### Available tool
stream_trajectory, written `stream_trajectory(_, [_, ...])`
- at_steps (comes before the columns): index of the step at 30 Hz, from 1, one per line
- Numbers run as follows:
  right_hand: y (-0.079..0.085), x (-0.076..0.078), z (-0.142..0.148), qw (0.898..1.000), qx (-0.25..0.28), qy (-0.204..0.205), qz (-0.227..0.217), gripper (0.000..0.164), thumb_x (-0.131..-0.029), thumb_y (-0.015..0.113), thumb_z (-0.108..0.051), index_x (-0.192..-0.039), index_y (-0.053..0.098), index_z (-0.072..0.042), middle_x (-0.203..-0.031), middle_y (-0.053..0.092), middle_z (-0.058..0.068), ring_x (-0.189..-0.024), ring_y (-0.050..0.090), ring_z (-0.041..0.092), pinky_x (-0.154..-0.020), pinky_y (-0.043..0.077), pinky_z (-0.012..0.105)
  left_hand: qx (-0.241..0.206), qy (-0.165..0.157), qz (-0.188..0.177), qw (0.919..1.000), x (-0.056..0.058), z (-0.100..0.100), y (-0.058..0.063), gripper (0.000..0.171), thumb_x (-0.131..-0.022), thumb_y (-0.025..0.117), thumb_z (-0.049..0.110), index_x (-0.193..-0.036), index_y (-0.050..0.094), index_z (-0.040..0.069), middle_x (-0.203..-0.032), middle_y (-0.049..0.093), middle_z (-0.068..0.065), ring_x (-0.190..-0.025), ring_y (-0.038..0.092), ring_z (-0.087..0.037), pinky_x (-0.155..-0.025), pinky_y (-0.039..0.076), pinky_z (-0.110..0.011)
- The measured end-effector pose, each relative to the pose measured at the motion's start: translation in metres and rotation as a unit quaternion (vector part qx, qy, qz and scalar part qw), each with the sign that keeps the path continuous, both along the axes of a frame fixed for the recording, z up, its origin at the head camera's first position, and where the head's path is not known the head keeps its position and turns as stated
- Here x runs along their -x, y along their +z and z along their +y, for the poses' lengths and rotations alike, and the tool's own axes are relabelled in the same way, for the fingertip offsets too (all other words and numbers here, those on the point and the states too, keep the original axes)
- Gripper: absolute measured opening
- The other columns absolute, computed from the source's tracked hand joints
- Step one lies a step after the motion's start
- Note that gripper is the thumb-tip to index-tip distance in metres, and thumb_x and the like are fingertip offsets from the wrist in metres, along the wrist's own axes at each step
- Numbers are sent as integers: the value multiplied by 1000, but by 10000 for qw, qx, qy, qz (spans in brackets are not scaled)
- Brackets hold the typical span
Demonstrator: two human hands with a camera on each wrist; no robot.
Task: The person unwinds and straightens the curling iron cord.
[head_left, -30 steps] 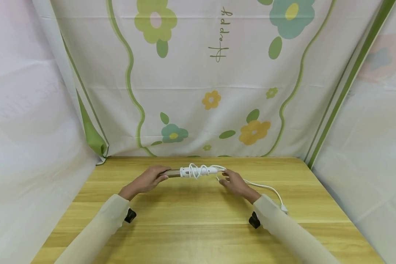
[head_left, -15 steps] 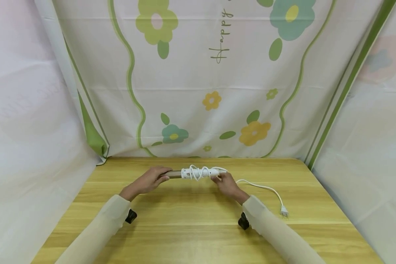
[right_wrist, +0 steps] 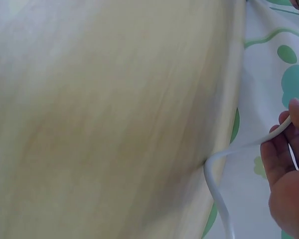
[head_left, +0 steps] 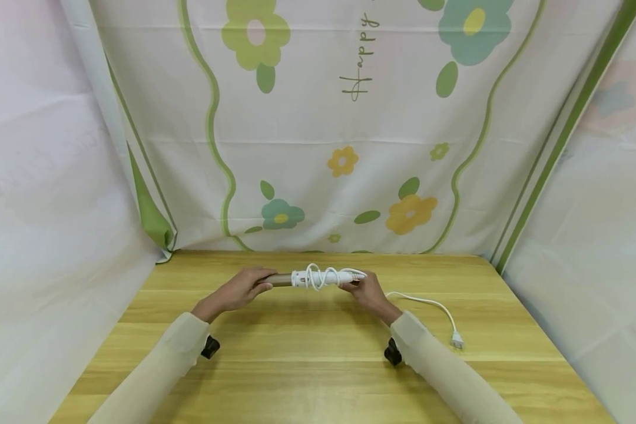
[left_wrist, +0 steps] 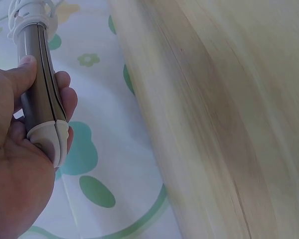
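A curling iron point(head_left: 318, 278) with a bronze barrel and white handle is held level above the table. My left hand point(head_left: 235, 290) grips the barrel; in the left wrist view, thumb and fingers wrap the barrel point(left_wrist: 36, 74) near its white tip point(left_wrist: 51, 142). White cord is looped round the handle. At the handle's end is my right hand point(head_left: 371, 295). The right wrist view has its thumb and fingers pinching the white cord point(right_wrist: 214, 184). From there the cord trails right across the table to a plug point(head_left: 457, 340).
The wood-grain table point(head_left: 307, 377) spreads under both arms. A white cloth with printed flowers point(head_left: 297, 129) hangs behind its far edge, with more cloth at both sides. A small black device point(head_left: 210, 347) sits under each wrist.
My right hand has moved a little left, in under the handle's end, and now pinches the cord. The plug has come into full view. My left hand keeps its grip on the barrel.
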State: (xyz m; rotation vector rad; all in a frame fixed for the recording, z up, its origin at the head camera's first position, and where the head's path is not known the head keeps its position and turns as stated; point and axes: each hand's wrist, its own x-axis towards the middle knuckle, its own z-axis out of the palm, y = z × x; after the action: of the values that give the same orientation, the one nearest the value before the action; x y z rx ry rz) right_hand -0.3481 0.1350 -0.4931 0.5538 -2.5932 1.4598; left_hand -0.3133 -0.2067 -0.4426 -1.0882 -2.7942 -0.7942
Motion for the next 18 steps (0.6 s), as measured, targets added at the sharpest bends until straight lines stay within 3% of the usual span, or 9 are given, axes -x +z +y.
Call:
stream_trajectory(5, [8,2,2,9997,-209,-64,54,12,-82,79,-10,-92,76,-4,-85,74,9,-70,59,9,-64,49,26,12,10,-7,10000,-1,-1,1,39,-104,51,21,-137,55,0,-123,65,-14,-103,64,-24,-86,52,-42])
stream_trajectory(8, [12,4,6,9993,-347,-81,138,8,-83,78,-8,-91,77,-6,-88,75,8,-75,64,13,-69,53,29,52,24,22,10000,-1,-2,1,39,-104,52,21,-136,55,0,-122,65,-13,-102,64,-23,-86,51,-42])
stream_trajectory(13, [23,9,13,9986,-454,-98,255,15,-85,73,1,-96,79,-8,-95,76,10,-87,70,23,-73,58,33,24,13,8,10000,-2,-4,0,38,-103,52,18,-136,55,-1,-123,65,-16,-103,64,-24,-86,51,-43])
stream_trajectory(18, [37,14,24,9983,-517,10,253,13,-92,70,-15,-99,78,-8,-99,75,8,-87,70,21,-71,56,31,57,-29,-72,10000,-2,-7,-1,37,-103,53,17,-135,56,-1,-119,66,-15,-95,63,-18,-81,51,-37])
